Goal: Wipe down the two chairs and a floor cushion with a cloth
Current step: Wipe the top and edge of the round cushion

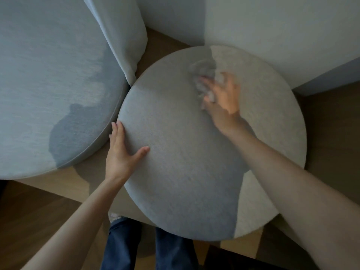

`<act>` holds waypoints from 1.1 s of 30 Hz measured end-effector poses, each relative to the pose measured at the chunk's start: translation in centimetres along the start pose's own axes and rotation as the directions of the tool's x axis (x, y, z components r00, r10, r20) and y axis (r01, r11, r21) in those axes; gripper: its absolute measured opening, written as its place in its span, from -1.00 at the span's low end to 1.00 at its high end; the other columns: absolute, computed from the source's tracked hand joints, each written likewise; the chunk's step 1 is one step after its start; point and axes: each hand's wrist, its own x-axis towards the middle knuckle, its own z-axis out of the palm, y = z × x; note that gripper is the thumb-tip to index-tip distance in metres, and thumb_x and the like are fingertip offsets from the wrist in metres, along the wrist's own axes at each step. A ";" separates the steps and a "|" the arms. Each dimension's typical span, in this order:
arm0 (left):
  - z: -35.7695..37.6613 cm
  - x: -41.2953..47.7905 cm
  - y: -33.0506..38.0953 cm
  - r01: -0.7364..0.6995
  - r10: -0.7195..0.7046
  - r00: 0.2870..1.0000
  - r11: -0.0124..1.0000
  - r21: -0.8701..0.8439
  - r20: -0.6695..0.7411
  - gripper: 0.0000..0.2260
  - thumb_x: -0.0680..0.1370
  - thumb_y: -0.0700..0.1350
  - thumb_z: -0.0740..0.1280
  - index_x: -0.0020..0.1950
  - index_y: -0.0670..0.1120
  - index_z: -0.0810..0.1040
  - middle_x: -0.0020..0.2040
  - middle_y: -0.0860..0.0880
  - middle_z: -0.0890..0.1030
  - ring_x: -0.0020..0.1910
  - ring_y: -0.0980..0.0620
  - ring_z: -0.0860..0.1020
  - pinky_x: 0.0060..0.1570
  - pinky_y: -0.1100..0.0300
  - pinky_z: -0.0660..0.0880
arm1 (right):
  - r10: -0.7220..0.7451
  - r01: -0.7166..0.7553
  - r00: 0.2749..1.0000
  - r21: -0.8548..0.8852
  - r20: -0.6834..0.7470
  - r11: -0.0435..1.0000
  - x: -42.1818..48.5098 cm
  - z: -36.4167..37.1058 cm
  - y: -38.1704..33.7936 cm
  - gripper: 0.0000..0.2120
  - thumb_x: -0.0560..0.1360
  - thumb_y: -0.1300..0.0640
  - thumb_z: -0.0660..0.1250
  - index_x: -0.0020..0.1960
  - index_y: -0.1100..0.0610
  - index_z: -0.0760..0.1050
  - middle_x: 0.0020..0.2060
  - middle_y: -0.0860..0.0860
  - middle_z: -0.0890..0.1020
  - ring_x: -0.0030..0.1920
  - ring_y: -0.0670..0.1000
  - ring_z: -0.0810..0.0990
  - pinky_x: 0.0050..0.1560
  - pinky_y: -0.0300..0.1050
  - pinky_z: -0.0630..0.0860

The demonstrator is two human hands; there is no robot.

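A round grey fabric seat (185,162) fills the middle of the view, seen from above. My right hand (222,98) lies on its far part, fingers spread and blurred, pressing a crumpled pale cloth (204,75) onto the fabric. My left hand (120,151) rests flat on the seat's left edge, its thumb on the top surface and its fingers along the side. A second round grey seat (48,84) sits at the left, almost touching the first.
A pale curtain (124,36) hangs between the two seats at the back. White walls (272,26) form a corner behind the near seat. Wooden floor (39,221) shows below, with my legs in blue jeans (124,246) at the bottom centre.
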 end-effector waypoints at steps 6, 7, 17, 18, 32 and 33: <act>0.1 0.1 -0.3 -0.015 0.015 1.000 1.000 0.012 -0.009 -0.07 0.44 0.07 0.45 0.58 -0.01 -0.12 0.58 0.09 -0.11 0.55 0.03 -0.05 0.46 -0.03 0.09 | 0.298 -0.285 0.934 0.092 -0.195 0.954 -0.3 -3.3 5.3 -0.47 0.55 0.17 0.27 0.48 -0.04 0.27 0.23 0.29 0.41 0.22 0.25 0.42 0.30 -0.02 0.34; 0.1 0.1 -0.3 -0.018 0.018 1.000 1.000 0.012 -0.010 -0.07 0.44 0.06 0.46 0.58 -0.01 -0.12 0.58 0.08 -0.11 0.55 0.02 -0.05 0.46 -0.04 0.09 | 0.330 -0.304 0.918 0.142 -0.220 0.942 -0.3 -2.8 4.6 -0.45 0.54 0.21 0.29 0.49 -0.01 0.28 0.19 0.27 0.42 0.20 0.21 0.44 0.32 -0.13 0.30; -0.2 0.0 -0.8 -0.077 0.077 0.997 0.997 -0.015 0.018 -0.15 0.43 -0.03 0.48 0.57 -0.04 0.05 0.56 -0.01 0.12 0.51 0.04 0.17 0.36 0.24 0.21 | -0.071 -0.009 0.977 0.372 0.201 0.928 -6.5 6.0 -14.0 -0.47 0.43 0.23 0.40 0.37 -0.03 0.47 0.18 0.13 0.49 0.13 0.17 0.54 0.18 -0.03 0.46; -0.4 0.1 -0.9 -0.090 0.091 0.996 0.995 -0.039 0.020 -0.22 0.42 -0.12 0.49 0.53 -0.08 0.16 0.49 -0.08 0.28 0.43 -0.02 0.32 0.24 0.29 0.33 | -0.118 0.026 0.965 0.364 0.234 0.931 -7.1 6.4 -14.9 -0.43 0.42 0.22 0.42 0.40 -0.05 0.43 0.16 0.12 0.47 0.09 0.18 0.55 0.14 0.01 0.49; -0.4 -3.8 -1.8 -0.069 0.071 0.996 0.997 -0.031 0.060 -0.14 0.46 -0.15 0.46 0.58 -0.05 -0.03 0.59 0.03 -0.08 0.52 0.14 0.04 0.21 0.37 0.19 | -0.237 0.237 0.958 0.018 0.160 0.971 -6.4 9.0 -15.3 -0.49 0.42 -0.33 0.29 0.20 -0.02 0.58 0.43 0.10 0.33 0.23 0.15 0.33 0.16 -0.01 0.30; -0.4 -4.0 -1.9 -0.063 0.064 0.996 0.998 -0.029 0.063 -0.15 0.46 -0.14 0.45 0.58 -0.04 -0.03 0.59 0.04 -0.10 0.52 0.15 0.03 0.17 0.40 0.16 | -0.249 0.250 0.956 0.017 0.154 0.968 -6.2 9.0 -15.2 -0.51 0.43 -0.32 0.29 0.18 -0.02 0.60 0.41 0.11 0.37 0.22 0.16 0.35 0.14 -0.01 0.29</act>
